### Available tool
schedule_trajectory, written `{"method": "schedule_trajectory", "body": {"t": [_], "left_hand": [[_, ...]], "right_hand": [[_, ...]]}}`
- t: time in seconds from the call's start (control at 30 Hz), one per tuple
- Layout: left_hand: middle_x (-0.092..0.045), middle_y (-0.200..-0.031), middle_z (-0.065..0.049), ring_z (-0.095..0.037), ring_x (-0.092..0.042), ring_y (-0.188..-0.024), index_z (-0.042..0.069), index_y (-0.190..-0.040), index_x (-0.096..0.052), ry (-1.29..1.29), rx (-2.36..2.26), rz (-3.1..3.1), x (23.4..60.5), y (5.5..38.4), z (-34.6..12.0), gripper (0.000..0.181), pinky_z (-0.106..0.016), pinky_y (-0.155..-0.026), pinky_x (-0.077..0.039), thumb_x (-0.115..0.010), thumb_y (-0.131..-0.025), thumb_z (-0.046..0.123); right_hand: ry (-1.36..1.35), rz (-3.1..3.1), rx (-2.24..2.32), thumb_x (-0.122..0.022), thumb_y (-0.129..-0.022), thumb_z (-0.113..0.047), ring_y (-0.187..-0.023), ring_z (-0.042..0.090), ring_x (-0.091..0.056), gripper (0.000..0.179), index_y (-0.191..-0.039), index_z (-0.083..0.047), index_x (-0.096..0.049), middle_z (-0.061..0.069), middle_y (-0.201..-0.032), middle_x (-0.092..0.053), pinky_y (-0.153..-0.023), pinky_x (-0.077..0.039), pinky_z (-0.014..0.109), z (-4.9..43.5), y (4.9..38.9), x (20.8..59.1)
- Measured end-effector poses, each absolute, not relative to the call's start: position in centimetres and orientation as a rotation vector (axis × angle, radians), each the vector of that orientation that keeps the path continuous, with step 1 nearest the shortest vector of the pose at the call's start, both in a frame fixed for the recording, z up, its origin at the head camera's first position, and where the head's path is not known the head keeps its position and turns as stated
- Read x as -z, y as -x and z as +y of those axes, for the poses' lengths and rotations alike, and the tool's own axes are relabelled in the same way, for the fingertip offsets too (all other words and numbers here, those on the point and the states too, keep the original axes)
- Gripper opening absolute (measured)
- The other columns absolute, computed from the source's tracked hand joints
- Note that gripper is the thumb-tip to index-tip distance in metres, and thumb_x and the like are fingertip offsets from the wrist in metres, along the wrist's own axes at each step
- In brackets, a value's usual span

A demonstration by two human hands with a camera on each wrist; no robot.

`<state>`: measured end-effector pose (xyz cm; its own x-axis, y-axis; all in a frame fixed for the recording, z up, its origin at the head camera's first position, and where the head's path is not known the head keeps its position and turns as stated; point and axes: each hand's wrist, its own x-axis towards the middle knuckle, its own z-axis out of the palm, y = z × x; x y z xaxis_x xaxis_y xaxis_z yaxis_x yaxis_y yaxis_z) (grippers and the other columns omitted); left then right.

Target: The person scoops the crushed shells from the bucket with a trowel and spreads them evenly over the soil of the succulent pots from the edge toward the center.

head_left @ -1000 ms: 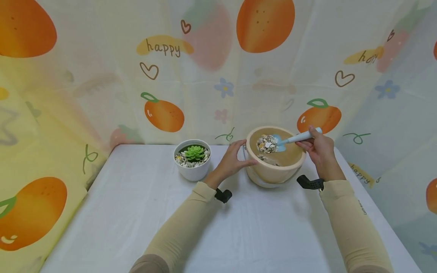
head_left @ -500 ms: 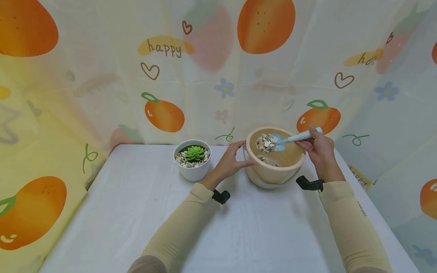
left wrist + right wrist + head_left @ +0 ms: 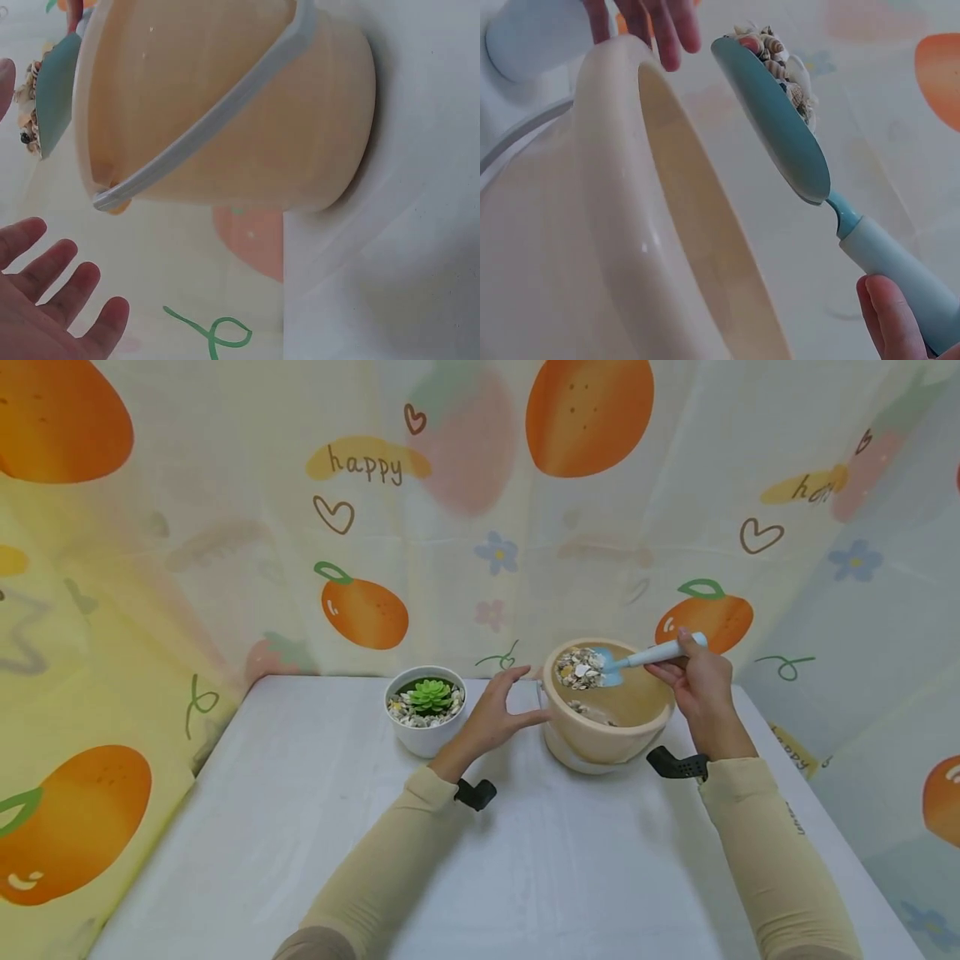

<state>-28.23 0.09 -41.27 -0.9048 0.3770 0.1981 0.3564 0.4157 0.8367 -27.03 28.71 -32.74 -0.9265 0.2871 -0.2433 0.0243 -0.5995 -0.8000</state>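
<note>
My right hand (image 3: pixel 708 693) grips the pale handle of a light-blue toy shovel (image 3: pixel 660 652). Its scoop, level above the mouth of a beige bucket (image 3: pixel 600 745), bears a heap of small seashells (image 3: pixel 579 670); the right wrist view shows the shovel's underside (image 3: pixel 780 131) apart from the bucket rim (image 3: pixel 641 217). More shells lie inside the bucket. Beside the bucket's left side, my left hand (image 3: pixel 495 714) has thumb and fingers spread, holding nothing. In the left wrist view, its fingers (image 3: pixel 79 289) are clear of the bucket and its grey carrying handle (image 3: pixel 210 120).
A white pot (image 3: pixel 426 742) with a green succulent (image 3: pixel 431 695) and shells stands left of the bucket, just behind my left hand. Both stand near the back edge of a white-covered table (image 3: pixel 525 877). A fruit-patterned curtain (image 3: pixel 442 568) hangs behind.
My left hand has let go of the bucket's rim and drawn slightly left. The loaded shovel has shifted a little to the left over the bucket.
</note>
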Motion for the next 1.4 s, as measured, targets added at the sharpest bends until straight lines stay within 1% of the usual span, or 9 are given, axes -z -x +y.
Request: {"method": "schedule_trajectory", "body": {"t": [0.17, 0.27, 0.37, 0.53, 0.6, 0.8, 1.0, 1.3, 1.4], "left_hand": [[-0.037, -0.155, -0.011, -0.029, -0.029, -0.146, 0.01, -0.149, -0.037, -0.683, -1.542, 2.639, 41.0, 27.9, -0.5, 0.084, -0.052, -0.116, -0.03, -0.078, -0.082, 0.039], [-0.037, -0.155, -0.012, -0.03, -0.029, -0.146, 0.009, -0.149, -0.037, -0.699, -1.537, 2.662, 40.8, 27.8, -0.9, 0.083, -0.053, -0.116, -0.03, -0.078, -0.082, 0.037], [-0.037, -0.154, -0.013, -0.031, -0.03, -0.145, 0.009, -0.149, -0.037, -0.699, -1.535, 2.688, 40.5, 27.7, -1.4, 0.082, -0.055, -0.115, -0.03, -0.078, -0.082, 0.035], [-0.035, -0.155, -0.011, -0.031, -0.03, -0.145, 0.011, -0.149, -0.038, -0.674, -1.547, 2.698, 40.2, 27.7, -2.3, 0.082, -0.055, -0.116, -0.03, -0.078, -0.082, 0.036], [-0.035, -0.155, -0.01, -0.03, -0.031, -0.145, 0.011, -0.149, -0.038, -0.677, -1.547, 2.707, 40.2, 27.7, -2.6, 0.082, -0.054, -0.116, -0.03, -0.077, -0.082, 0.037], [-0.037, -0.154, -0.011, -0.031, -0.033, -0.143, 0.01, -0.149, -0.037, -0.692, -1.535, 2.737, 40.4, 27.3, -3.6, 0.082, -0.054, -0.115, -0.031, -0.078, -0.082, 0.036], [-0.038, -0.153, -0.011, -0.03, -0.034, -0.143, 0.01, -0.148, -0.038, -0.656, -1.538, 2.757, 40.7, 27.0, -4.4, 0.082, -0.052, -0.116, -0.031, -0.078, -0.082, 0.036], [-0.035, -0.154, -0.012, -0.031, -0.034, -0.142, 0.009, -0.148, -0.038, -0.602, -1.537, 2.776, 40.4, 26.8, -5.7, 0.084, -0.052, -0.116, -0.031, -0.078, -0.081, 0.039], [-0.035, -0.154, -0.012, -0.032, -0.032, -0.143, 0.009, -0.148, -0.037, -0.592, -1.537, 2.787, 40.3, 26.8, -6.1, 0.084, -0.053, -0.117, -0.029, -0.077, -0.082, 0.04]], "right_hand": [[0.503, -1.298, -2.641, -0.07, -0.088, -0.025, -0.074, 0.024, -0.075, 0.039, -0.12, -0.009, -0.053, 0.009, -0.078, -0.07, -0.068, -0.058, 0.039, 28.1, 26.9, 32.5], [0.489, -1.29, -2.641, -0.071, -0.087, -0.025, -0.074, 0.025, -0.075, 0.033, -0.111, -0.008, -0.056, 0.01, -0.078, -0.069, -0.068, -0.058, 0.039, 27.7, 26.8, 32.3], [0.484, -1.287, -2.642, -0.069, -0.089, -0.024, -0.076, 0.026, -0.075, 0.034, -0.114, -0.007, -0.054, 0.01, -0.079, -0.069, -0.069, -0.058, 0.039, 27.3, 26.7, 32.0], [0.475, -1.286, -2.649, -0.066, -0.091, -0.024, -0.076, 0.025, -0.075, 0.035, -0.116, -0.006, -0.05, 0.01, -0.081, -0.068, -0.067, -0.059, 0.038, 26.6, 26.7, 31.9], [0.468, -1.266, -2.663, -0.067, -0.091, -0.023, -0.076, 0.026, -0.075, 0.031, -0.111, -0.006, -0.051, 0.011, -0.081, -0.068, -0.066, -0.059, 0.039, 26.4, 26.7, 31.9], [0.44, -1.249, -2.691, -0.064, -0.093, -0.02, -0.073, 0.027, -0.074, 0.023, -0.107, -0.005, -0.053, 0.012, -0.077, -0.068, -0.065, -0.059, 0.039, 25.5, 27.0, 32.1], [0.427, -1.24, -2.711, -0.064, -0.092, -0.02, -0.072, 0.028, -0.074, 0.022, -0.104, -0.005, -0.054, 0.013, -0.075, -0.068, -0.064, -0.059, 0.04, 24.5, 27.3, 32.4], [0.431, -1.231, -2.727, -0.063, -0.093, -0.021, -0.073, 0.027, -0.074, 0.022, -0.104, -0.005, -0.052, 0.013, -0.077, -0.065, -0.066, -0.059, 0.04, 23.1, 27.6, 32.7], [0.443, -1.217, -2.724, -0.063, -0.093, -0.02, -0.071, 0.027, -0.074, 0.021, -0.103, -0.004, -0.052, 0.013, -0.075, -0.065, -0.065, -0.059, 0.04, 22.7, 27.8, 32.9]]}}
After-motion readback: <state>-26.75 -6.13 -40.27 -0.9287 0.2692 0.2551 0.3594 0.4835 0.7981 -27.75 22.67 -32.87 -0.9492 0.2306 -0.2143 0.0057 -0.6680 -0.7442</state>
